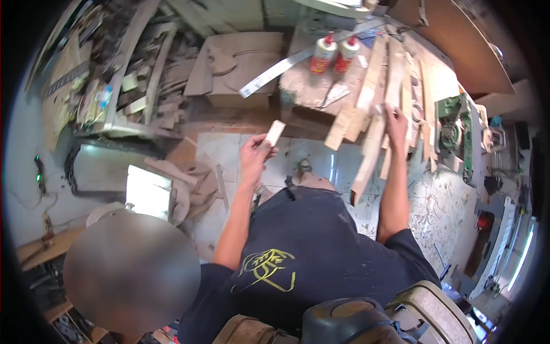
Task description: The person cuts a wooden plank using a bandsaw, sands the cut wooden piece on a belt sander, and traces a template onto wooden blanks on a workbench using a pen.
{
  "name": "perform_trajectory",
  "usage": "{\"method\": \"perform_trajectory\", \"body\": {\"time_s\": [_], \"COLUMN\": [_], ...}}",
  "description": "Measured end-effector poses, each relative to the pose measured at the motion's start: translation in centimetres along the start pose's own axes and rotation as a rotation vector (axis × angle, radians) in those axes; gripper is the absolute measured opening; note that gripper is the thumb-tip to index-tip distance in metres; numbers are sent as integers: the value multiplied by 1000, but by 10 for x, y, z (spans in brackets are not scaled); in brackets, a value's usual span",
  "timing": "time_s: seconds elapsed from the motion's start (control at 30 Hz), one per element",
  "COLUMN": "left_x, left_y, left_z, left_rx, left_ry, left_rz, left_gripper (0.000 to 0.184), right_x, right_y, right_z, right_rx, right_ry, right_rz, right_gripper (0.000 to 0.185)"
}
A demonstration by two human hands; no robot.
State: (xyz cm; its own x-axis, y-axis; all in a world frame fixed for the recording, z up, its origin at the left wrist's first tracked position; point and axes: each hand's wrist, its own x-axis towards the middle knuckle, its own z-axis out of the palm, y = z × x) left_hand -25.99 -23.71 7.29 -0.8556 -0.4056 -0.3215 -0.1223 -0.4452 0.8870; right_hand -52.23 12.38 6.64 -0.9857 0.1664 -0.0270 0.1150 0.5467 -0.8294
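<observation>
1 wood block (275, 133) is pinched by left hand (256, 155); grip of right hand (396, 122) unclear.

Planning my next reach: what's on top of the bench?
On the bench: two bottles, wood strips, some jutting past its edge, and other items. Whatever lies directly beneath the strips is covered.

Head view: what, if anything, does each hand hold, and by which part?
The left hand holds a small wooden piece by its lower end. The right hand is at the wooden strips; whether it grips one cannot be told.
</observation>
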Motion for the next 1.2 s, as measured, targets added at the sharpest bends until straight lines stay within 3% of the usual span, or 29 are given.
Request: {"method": "perform_trajectory", "body": {"time_s": [0.07, 0.13, 0.17, 0.2, 0.27, 0.3, 0.4, 0.47, 0.5, 0.53, 0.57, 0.63, 0.67, 0.7, 0.87, 0.93, 0.97, 1.0, 1.07, 1.13, 1.17, 1.2], "left_x": [3, 8, 10, 10, 9, 6, -5, -13, -20, -26, -31, -45, -51, -56, -79, -85, -87, -88, -91, -89, -89, -92], "left_y": [-3, -8, -10, -12, -13, -13, -24, -32, -33, -34, -34, -26, -22, -19, -28, -38, -41, -42, -44, -50, -54, -52], "left_z": [18, 34, 38, 42, 52, 57, 56, 53, 55, 52, 52, 49, 46, 43, 13, 3, 0, -3, -13, -19, -25, -31], "left_rx": [1, -77, -119, -160, -186, -198, -261, -279, -285, -281, -311, -382, -409, -424, -497, -542, -549, -552, -574, -616, -645, -636], "left_ry": [30, 51, 57, 70, 88, 113, 201, 282, 331, 358, 398, 472, 501, 531, 577, 553, 528, 503, 442, 365, 321, 302], "left_rz": [-11, -9, -27, -46, -70, -75, -54, -52, -36, -43, -51, -22, -12, -11, 21, 39, 24, 14, 9, 16, 7, 4], "left_gripper": [34, 31, 30, 29, 26, 26, 27, 29, 31, 31, 30, 30, 29, 29, 33, 35, 36, 37, 38, 38, 37, 37], "right_x": [32, 54, 82, 86, 91, 108, 154, 210, 227, 248, 285, 269, 272, 265, 247, 223, 181, 163, 117, 25, 5, -14], "right_y": [17, 14, 53, 43, 33, 44, 87, 153, 151, 171, 214, 151, 139, 120, 98, 74, 42, 43, 32, -24, 0, 15], "right_z": [13, 22, 46, 48, 65, 71, 107, 142, 141, 152, 164, 144, 138, 133, 117, 105, 93, 90, 89, 85, 102, 122], "right_rx": [-23, -59, -101, -126, -185, -189, -293, -339, -471, -587, -817, -733, -766, -762, -807, -701, -842, -710, -560, -387, -197, -22], "right_ry": [52, -29, 61, -1, 89, -45, -34, 42, -83, -85, -89, -143, -231, -183, -217, -324, -142, -13, -32, -355, -441, -634], "right_rz": [-55, 54, 21, 75, 6, 81, 116, -65, 76, 24, -266, -66, -98, -31, -69, 159, -104, -278, -511, -459, -570, -530], "right_gripper": [50, 64, 70, 72, 69, 79, 94, 100, 98, 99, 90, 74, 83, 88, 88, 85, 79, 74, 63, 48, 42, 37]}}
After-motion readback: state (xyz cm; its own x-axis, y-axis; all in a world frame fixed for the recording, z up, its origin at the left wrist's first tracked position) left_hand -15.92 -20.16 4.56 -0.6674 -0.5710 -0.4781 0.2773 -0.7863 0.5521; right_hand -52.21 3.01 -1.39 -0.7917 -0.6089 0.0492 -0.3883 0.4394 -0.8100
